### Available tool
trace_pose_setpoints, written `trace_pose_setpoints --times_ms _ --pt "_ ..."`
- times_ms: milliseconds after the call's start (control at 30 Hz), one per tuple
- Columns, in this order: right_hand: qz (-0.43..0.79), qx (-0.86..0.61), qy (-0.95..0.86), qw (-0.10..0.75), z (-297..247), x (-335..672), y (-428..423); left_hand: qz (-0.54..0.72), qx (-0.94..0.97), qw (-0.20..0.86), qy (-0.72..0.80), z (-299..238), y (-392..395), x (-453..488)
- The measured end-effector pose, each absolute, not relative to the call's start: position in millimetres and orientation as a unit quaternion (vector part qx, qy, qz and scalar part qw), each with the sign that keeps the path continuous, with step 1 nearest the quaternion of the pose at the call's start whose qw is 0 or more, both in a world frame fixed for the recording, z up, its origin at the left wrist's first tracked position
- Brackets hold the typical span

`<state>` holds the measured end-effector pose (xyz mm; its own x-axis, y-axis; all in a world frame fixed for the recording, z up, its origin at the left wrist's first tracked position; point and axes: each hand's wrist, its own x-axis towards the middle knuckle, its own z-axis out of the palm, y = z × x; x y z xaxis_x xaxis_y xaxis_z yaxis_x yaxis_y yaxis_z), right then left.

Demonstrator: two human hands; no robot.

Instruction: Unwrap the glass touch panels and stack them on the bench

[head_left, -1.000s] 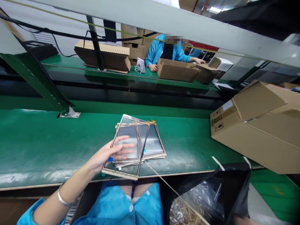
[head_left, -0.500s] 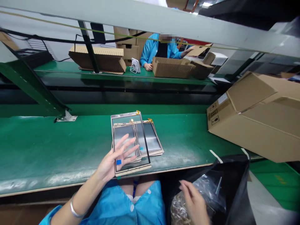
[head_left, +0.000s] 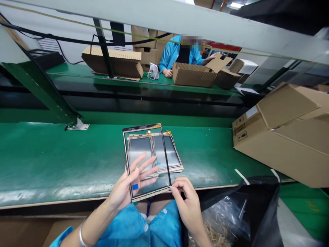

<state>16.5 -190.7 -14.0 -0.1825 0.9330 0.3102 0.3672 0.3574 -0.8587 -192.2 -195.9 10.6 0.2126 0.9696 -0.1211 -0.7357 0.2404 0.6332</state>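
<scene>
My left hand [head_left: 130, 187] supports a clear glass panel [head_left: 149, 151] with a dark, tan-edged border from underneath, fingers spread against its back. A small blue tab sits near its lower left corner. My right hand [head_left: 186, 200] pinches the panel's lower right corner with fingertips together. Behind the held panel, a stack of similar panels [head_left: 169, 154] lies flat on the green belt [head_left: 51, 157].
A large cardboard box [head_left: 285, 133] lies tilted on the belt at right. A black bag [head_left: 246, 212] with clear film scraps hangs open at lower right. Across the line, a person in a blue coat [head_left: 177, 51] handles cardboard trays [head_left: 192, 75]. A green metal strut [head_left: 41, 85] slants at left.
My right hand rose from the black bag and took the panel's lower right corner. The panel stays on my left hand, held a little more upright.
</scene>
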Motion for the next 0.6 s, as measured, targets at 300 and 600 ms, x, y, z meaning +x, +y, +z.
trace_pose_setpoints --times_ms 300,600 --pt "0.603 -0.262 -0.672 0.34 57 -31 -168 0.531 0.202 0.778 0.268 -8 -194 -190" --pt "-0.054 -0.341 -0.495 0.798 98 15 -106 0.539 0.217 0.771 0.259 -9 -206 -196"
